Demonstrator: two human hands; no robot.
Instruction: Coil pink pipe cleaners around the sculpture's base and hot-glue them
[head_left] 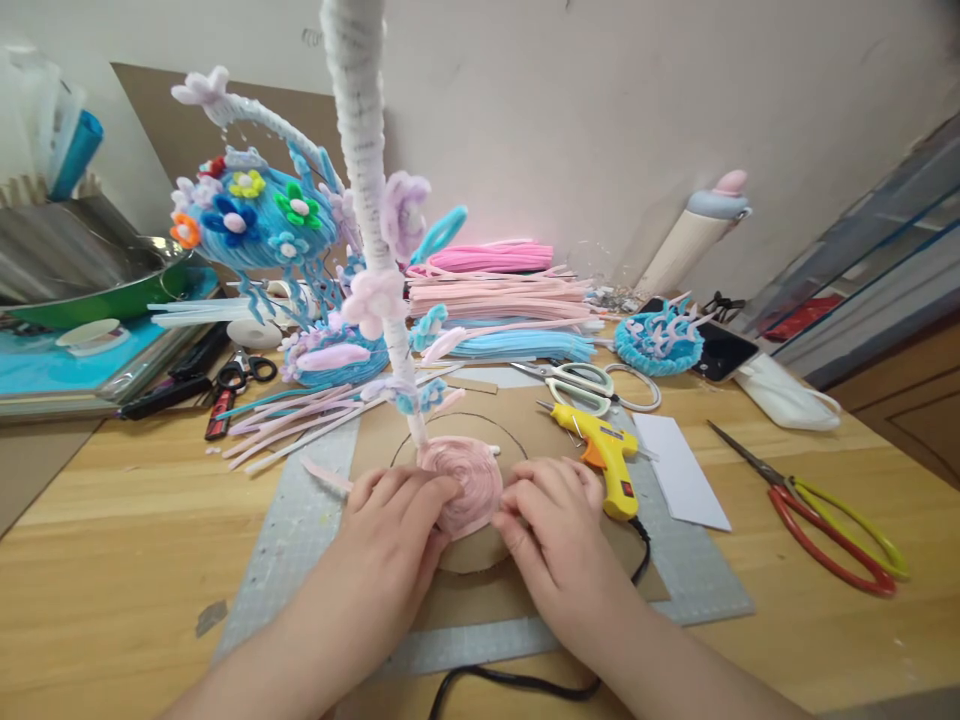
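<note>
A flat pink coil of pipe cleaner [469, 485] lies on a sheet of brown cardboard [600, 570], inside a drawn circle. My left hand [401, 520] grips its left edge, with the thumb and fingertips resting on the spiral. At the opposite edge, my right hand [551, 520] pinches the coil's rim between closed fingers. Just behind the coil rises a white-wrapped stem [364, 150], dotted with a pale pink fuzzy flower [373, 303] and a lilac one. A yellow glue gun [604, 450] lies to the right of my right hand, its black cord trailing toward me.
Red-and-yellow-handled scissors [825, 530] and a white paper piece [682, 470] lie right. Pink and blue pipe cleaner bundles [499, 295] are stacked behind. A blue flowered fuzzy ornament [262, 215] hangs back left. A grey cutting mat [277, 560] lies under the cardboard.
</note>
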